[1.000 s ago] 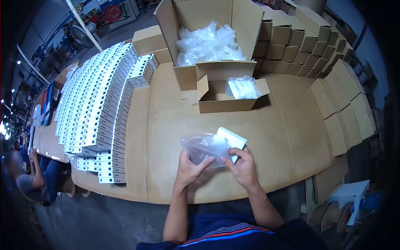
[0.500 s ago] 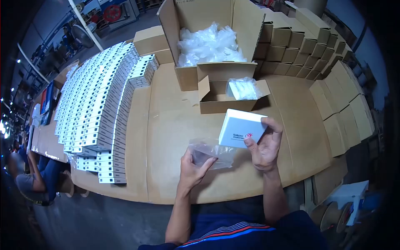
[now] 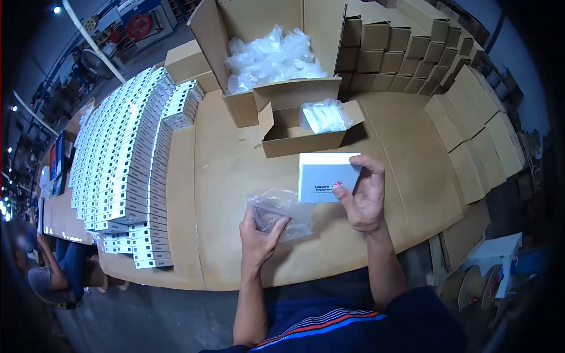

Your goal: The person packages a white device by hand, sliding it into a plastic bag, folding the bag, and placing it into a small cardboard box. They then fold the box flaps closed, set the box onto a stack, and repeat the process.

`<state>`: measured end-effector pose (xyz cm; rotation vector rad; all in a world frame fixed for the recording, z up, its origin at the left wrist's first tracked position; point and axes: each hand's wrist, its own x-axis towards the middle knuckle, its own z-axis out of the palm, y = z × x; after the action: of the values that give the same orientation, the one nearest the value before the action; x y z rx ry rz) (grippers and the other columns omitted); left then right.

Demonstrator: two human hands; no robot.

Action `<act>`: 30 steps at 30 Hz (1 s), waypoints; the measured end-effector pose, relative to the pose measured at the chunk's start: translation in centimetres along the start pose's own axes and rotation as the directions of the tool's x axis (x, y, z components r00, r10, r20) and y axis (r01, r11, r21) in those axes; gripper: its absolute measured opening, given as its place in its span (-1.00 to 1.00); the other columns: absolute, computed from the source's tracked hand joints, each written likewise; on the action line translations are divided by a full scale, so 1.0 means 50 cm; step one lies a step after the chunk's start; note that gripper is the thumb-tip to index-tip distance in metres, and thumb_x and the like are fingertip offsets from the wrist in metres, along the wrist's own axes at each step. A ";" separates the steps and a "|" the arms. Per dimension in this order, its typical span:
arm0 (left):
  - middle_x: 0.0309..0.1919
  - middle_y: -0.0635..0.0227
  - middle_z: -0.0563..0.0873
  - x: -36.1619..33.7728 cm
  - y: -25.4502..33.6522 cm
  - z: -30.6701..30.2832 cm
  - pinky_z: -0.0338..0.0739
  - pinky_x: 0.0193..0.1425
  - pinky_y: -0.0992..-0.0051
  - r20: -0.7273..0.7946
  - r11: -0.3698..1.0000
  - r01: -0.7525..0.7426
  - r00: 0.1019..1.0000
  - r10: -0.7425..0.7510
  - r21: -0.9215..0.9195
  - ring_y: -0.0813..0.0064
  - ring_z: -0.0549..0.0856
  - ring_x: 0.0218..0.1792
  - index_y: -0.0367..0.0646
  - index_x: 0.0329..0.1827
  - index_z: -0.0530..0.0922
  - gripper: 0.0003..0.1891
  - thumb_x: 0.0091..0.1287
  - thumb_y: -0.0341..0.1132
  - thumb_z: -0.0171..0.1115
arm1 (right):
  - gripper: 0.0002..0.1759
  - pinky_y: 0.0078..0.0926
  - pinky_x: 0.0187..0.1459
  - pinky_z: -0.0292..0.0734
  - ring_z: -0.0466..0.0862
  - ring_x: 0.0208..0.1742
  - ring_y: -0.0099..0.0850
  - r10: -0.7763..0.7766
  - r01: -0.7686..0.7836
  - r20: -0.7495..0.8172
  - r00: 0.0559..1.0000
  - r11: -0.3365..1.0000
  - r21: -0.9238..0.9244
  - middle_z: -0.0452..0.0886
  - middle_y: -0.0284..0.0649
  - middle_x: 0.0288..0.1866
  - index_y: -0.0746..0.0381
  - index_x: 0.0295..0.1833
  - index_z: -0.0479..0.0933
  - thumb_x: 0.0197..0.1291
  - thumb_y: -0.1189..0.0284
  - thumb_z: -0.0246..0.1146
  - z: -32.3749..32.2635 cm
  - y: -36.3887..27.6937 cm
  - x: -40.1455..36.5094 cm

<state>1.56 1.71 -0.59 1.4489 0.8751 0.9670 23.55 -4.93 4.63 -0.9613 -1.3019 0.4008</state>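
Observation:
My right hand (image 3: 366, 197) grips a white box (image 3: 323, 176) by its right side, thumb on the printed face near a red logo. Between the thumb and fingers of my left hand (image 3: 259, 235) is a clear plastic bag (image 3: 285, 217), its loose part spreading to the right. The bag lies just below and left of the white box, which is outside it as far as I can see. Beyond both hands stands an open cardboard box (image 3: 303, 144), with wrapped white packets (image 3: 325, 116) at its right end.
A large carton (image 3: 240, 109) full of clear plastic bags (image 3: 273, 59) stands behind. Many small white boxes (image 3: 120, 159) are stacked at left. Brown cartons (image 3: 406, 56) are piled at back right, with more flat-faced ones (image 3: 477, 141) along the right edge. Another person (image 3: 53, 270) sits at far left.
The camera view has shifted, so the table's contents appear farther left. The white box has turned to sit more upright. Both hands keep their hold.

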 end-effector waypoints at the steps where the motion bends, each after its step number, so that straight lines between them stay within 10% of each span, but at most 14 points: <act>1: -0.08 0.25 0.75 0.001 0.002 0.002 0.66 0.06 0.47 0.003 0.999 -0.019 1.000 0.019 0.041 0.49 0.75 -0.05 -0.31 0.13 0.54 -0.57 0.24 -0.57 0.52 | -0.41 -0.40 0.23 0.52 0.52 0.18 -0.40 0.012 -0.011 -0.025 1.000 0.999 0.040 0.41 -0.11 0.22 0.22 0.42 0.23 0.39 0.67 0.29 0.004 -0.004 0.000; 9: -0.15 0.18 0.82 0.000 0.018 0.025 0.69 -0.02 0.47 0.063 0.985 -0.059 0.997 0.049 0.161 0.49 0.81 -0.11 -0.33 0.17 0.56 -0.49 0.19 -0.48 0.59 | -0.82 -0.43 0.02 0.56 0.59 -0.01 -0.33 0.167 -0.144 0.208 0.964 0.982 -0.121 0.50 -0.10 -0.02 0.32 0.05 0.66 0.39 0.64 0.25 -0.012 -0.020 0.031; 16: -0.02 0.13 0.81 -0.004 0.004 0.044 0.71 0.05 0.47 0.073 1.000 -0.029 0.997 0.029 -0.002 0.46 0.80 -0.02 -0.36 0.34 0.45 -0.32 0.17 -0.47 0.61 | -0.49 -0.31 0.13 0.56 0.59 0.11 -0.20 0.170 -0.196 0.210 0.963 0.974 0.112 0.45 0.01 0.10 0.34 0.26 0.59 0.25 0.33 0.44 0.035 -0.004 0.028; 20: -0.02 0.10 0.80 0.000 0.003 0.046 0.71 0.07 0.46 0.052 0.994 -0.032 0.998 0.038 -0.106 0.43 0.80 0.00 -0.37 0.38 0.39 -0.28 0.18 -0.50 0.59 | -0.37 -0.34 0.12 0.59 0.61 0.13 -0.24 0.174 -0.111 0.264 0.949 0.965 -0.235 0.46 -0.05 0.09 0.27 0.26 0.61 0.01 0.47 0.59 0.031 -0.020 0.029; 26: -0.09 0.13 0.82 0.002 0.003 0.042 0.71 0.04 0.49 0.091 0.998 0.047 0.995 -0.043 -0.047 0.47 0.80 -0.04 -0.36 0.35 0.42 -0.33 0.21 -0.50 0.58 | -0.55 -0.51 0.21 0.56 0.60 0.18 -0.41 0.374 -0.373 0.050 0.926 0.892 0.256 0.43 -0.16 0.13 0.40 0.27 0.52 0.27 0.70 0.35 0.031 0.022 0.014; 30: -0.03 0.23 0.78 0.002 -0.002 0.039 0.66 0.10 0.49 0.180 0.990 0.113 0.976 -0.126 0.081 0.52 0.75 -0.03 -0.37 0.18 0.57 -0.53 0.25 -0.48 0.56 | -0.62 -0.53 0.29 0.50 0.59 0.21 -0.43 0.407 -0.411 0.073 0.911 0.872 0.266 0.44 -0.18 0.16 0.43 0.31 0.50 0.40 0.67 0.24 0.028 0.019 0.014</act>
<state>3.41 1.03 -0.77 1.5015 0.8561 0.7059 22.66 -3.35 4.30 -0.9932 -1.0140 0.8974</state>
